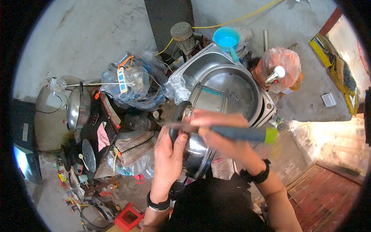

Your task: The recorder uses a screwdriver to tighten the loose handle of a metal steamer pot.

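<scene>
My left hand [169,152] is closed round the black handle [178,113] of a shiny steel pot or lid [195,156], which is held on edge over my lap. My right hand [226,139] grips a tool with a grey and lime-green handle [247,134]; its thin blade reaches leftward across the black handle near my left thumb. The right fingers are blurred, and what the blade touches is unclear. Just beyond my hands, a steel sink [195,62] holds a large steel basin [243,83] with another steel vessel [205,96] in it.
Blue dipper [226,38], motor [181,31] and pink plastic bag [278,63] surround the sink. Leftward are bagged items with a power strip [122,79], a lidded pan [73,109] on a dark cooktop and a screen [24,160]. Scattered tools and a red plastic object [129,216] lie lower left.
</scene>
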Motion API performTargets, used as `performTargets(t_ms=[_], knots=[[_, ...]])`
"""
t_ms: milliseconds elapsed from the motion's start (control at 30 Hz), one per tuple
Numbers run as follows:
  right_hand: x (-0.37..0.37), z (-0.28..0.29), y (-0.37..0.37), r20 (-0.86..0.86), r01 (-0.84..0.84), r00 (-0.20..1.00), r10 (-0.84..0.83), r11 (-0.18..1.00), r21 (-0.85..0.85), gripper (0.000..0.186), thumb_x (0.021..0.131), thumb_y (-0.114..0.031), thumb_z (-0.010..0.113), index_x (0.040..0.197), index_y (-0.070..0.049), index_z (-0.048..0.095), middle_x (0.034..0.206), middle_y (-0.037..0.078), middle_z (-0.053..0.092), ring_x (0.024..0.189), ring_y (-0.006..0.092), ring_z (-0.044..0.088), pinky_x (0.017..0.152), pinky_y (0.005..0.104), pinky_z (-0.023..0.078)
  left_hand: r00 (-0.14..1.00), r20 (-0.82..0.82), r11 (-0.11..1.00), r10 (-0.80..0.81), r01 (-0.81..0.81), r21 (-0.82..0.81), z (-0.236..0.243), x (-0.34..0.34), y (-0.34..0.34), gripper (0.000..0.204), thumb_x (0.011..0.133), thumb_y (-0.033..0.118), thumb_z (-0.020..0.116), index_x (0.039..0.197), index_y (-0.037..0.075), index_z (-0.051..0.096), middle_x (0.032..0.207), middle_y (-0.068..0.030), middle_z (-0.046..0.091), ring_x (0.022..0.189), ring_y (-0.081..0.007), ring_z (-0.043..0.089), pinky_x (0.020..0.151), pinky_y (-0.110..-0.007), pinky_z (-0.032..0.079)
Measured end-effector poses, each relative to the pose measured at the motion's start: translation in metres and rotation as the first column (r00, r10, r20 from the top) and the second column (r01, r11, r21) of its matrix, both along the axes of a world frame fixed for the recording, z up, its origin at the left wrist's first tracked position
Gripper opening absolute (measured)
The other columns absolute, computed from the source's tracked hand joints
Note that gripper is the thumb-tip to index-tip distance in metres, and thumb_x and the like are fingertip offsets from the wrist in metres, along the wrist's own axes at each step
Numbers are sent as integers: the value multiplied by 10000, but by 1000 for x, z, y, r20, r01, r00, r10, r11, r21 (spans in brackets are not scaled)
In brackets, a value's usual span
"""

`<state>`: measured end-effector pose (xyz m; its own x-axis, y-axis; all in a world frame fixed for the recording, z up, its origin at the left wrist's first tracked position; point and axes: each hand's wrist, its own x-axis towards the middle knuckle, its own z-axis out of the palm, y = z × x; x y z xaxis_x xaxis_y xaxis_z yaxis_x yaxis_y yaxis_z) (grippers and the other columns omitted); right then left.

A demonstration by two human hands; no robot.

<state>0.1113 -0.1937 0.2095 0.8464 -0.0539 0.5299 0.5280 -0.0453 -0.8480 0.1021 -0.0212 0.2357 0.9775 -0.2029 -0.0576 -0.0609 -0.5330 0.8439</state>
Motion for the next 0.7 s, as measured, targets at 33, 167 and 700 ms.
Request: performTargets(t_ms=[33, 167, 700], knots=[[6, -3, -4, -3, 33, 999, -33, 999, -9, 181, 775, -60, 634, 950, -30, 671, 882, 136, 677, 838, 245, 673, 748, 317, 525, 1000, -16, 999, 10, -11, -50, 1, -1, 0, 176, 899, 145, 539, 910, -31, 523, 860, -154, 528, 771, -315, 532, 693, -366, 429], [-9, 5, -8, -153, -21, 987, 46, 987, 159, 171, 782, -63, 629, 945, -34, 671, 894, 135, 677, 840, 239, 672, 756, 334, 528, 1000, 24, 1000, 3, -3, -7, 2, -8, -1, 195, 910, 169, 522, 940, -24, 525, 859, -142, 527, 770, -288, 531, 700, -357, 428], [-23, -4, -21, -217, 58, 976, -10, 975, 215, 213, 760, -62, 649, 968, -22, 667, 909, 128, 677, 853, 257, 660, 802, 342, 515, 999, -48, 998, 21, -23, -58, 4, -17, -6, 173, 912, 160, 527, 870, -7, 511, 767, -62, 493, 693, -141, 481, 621, -280, 410]])
